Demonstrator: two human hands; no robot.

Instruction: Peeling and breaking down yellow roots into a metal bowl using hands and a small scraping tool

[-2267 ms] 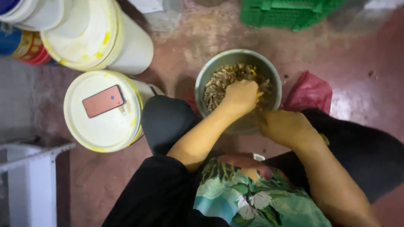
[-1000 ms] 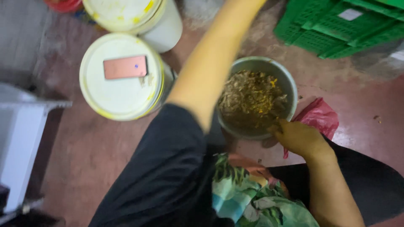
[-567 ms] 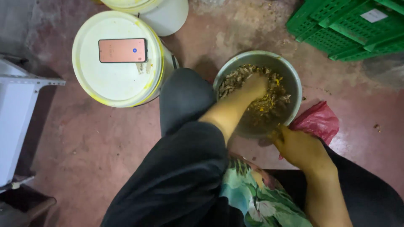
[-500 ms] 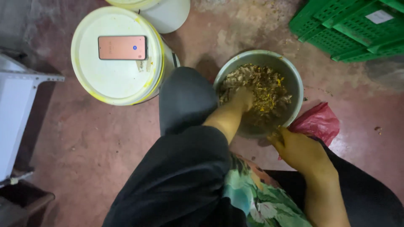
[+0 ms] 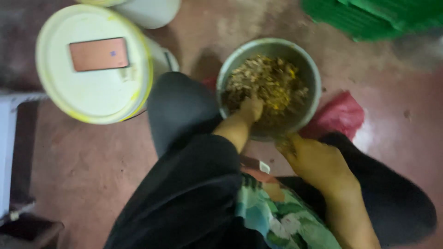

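Left hand: raised out of view a second ago; since lowered, now sunk fingers-first into the brown and yellow mix in the metal bowl.
Right hand: shifted along the near rim, now held at its near edge.

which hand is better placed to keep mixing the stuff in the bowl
Left, probably. The left hand is already down in the brown and yellow mix inside the metal bowl. The right hand sits at the bowl's near rim, seemingly steadying it, outside the mix.
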